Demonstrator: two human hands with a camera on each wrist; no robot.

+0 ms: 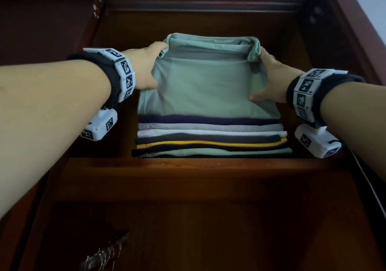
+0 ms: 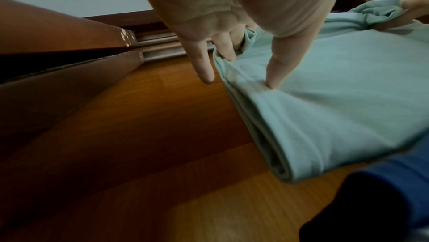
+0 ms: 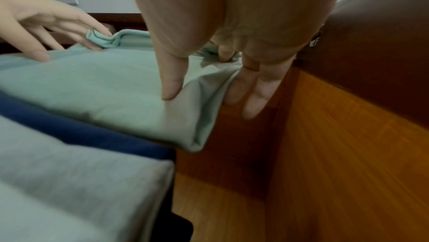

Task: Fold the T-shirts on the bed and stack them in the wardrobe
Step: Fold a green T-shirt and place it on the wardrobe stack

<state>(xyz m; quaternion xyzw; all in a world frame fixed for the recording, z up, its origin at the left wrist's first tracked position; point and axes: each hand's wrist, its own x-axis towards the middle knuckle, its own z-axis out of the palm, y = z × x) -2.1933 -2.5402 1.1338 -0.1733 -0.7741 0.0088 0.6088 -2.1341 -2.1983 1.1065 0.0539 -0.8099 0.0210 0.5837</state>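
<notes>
A folded mint-green T-shirt (image 1: 206, 82) lies on top of a stack of folded T-shirts (image 1: 208, 137) on a wardrobe shelf (image 1: 188, 165). My left hand (image 1: 153, 67) grips the shirt's left edge, thumb (image 2: 275, 78) on top and fingers curled at the hem. My right hand (image 1: 260, 76) pinches the right edge, thumb (image 3: 171, 88) on top and fingers (image 3: 253, 102) beneath. The shirt's far edge (image 1: 211, 41) is bunched up. Under it lie a navy shirt (image 3: 97, 135) and a grey one (image 3: 76, 181).
Dark wooden wardrobe walls (image 1: 334, 41) close in on both sides of the stack, with narrow gaps of bare shelf (image 2: 162, 135) to left and right. A sliding-door rail (image 1: 204, 1) runs above. Metal hangers (image 1: 104, 256) show in the lower compartment.
</notes>
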